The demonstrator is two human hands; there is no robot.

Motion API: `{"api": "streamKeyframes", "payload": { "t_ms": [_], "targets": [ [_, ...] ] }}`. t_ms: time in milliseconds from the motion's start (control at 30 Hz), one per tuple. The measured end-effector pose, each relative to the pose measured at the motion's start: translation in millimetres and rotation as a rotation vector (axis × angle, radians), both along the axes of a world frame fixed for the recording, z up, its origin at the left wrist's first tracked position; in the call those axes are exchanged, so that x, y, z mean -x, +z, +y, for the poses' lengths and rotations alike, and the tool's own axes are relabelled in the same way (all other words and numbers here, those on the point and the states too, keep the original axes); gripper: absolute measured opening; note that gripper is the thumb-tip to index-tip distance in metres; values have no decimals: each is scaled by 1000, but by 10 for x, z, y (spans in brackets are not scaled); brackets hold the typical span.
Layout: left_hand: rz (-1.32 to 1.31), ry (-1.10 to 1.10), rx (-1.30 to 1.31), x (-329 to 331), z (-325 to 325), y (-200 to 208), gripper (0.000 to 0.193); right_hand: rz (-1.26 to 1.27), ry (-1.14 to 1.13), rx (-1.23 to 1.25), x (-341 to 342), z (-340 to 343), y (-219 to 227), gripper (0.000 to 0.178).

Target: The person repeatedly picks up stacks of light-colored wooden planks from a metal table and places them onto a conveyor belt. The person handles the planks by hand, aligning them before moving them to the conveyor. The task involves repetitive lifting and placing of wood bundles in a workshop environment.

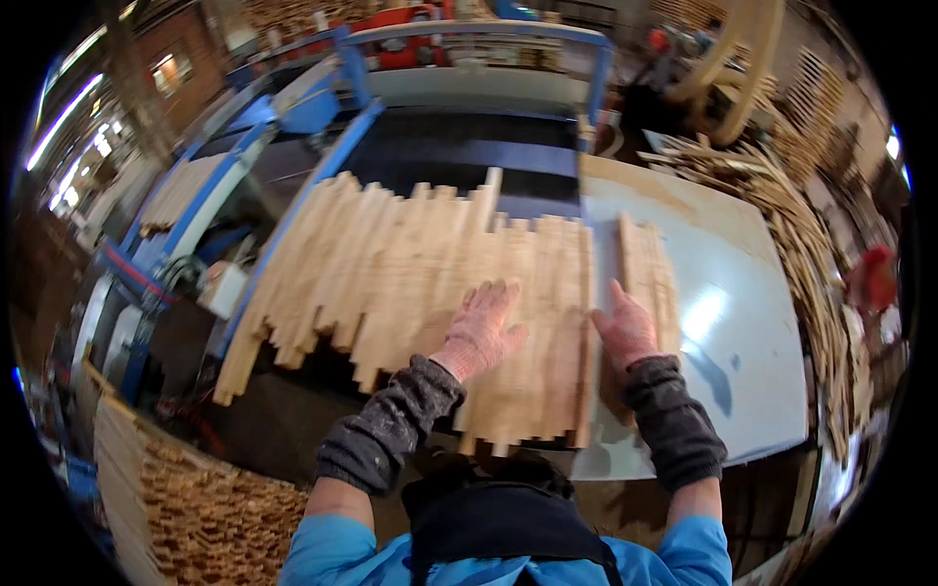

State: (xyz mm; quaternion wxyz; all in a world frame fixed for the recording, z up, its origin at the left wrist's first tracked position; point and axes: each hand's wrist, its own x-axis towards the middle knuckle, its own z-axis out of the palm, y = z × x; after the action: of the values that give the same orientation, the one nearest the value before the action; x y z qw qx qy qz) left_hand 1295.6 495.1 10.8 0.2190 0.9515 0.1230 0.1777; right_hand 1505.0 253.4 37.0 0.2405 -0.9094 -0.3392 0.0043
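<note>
Narrow wooden strips point(391, 254) of uneven length lie side by side across a machine bed, their ends staggered. My left hand point(481, 327), in a pinkish work glove, rests flat over these strips with its fingers stretched out. A smaller group of strips point(647, 264) lies apart on the grey metal table to the right. My right hand point(625, 330), gloved alike, is at the left side of that group, thumb and fingers apart; whether it presses on the wood I cannot tell. A gap of bare metal separates the two groups.
The grey metal table point(743, 332) extends to the right. Beyond it lies a heap of thin offcuts point(782, 225). A blue frame point(479, 31) spans the far end of the dark bed point(459, 146). Stacked wood point(215, 508) stands at the lower left.
</note>
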Motion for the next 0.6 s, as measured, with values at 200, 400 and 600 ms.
{"api": "streamKeyframes", "payload": {
  "t_ms": [200, 400, 600],
  "targets": [
    [70, 657, -130, 1606, 2428, 42, 93, 148, -216, 85, 238, 234, -639, 68],
    [278, 976, -529, 3312, 4155, 286, 85, 113, -305, -258, 393, 278, -750, 42],
    [277, 1073, -458, 4018, 4673, 62, 88, -11, -366, 181, 546, 522, -237, 53]
  ]
}}
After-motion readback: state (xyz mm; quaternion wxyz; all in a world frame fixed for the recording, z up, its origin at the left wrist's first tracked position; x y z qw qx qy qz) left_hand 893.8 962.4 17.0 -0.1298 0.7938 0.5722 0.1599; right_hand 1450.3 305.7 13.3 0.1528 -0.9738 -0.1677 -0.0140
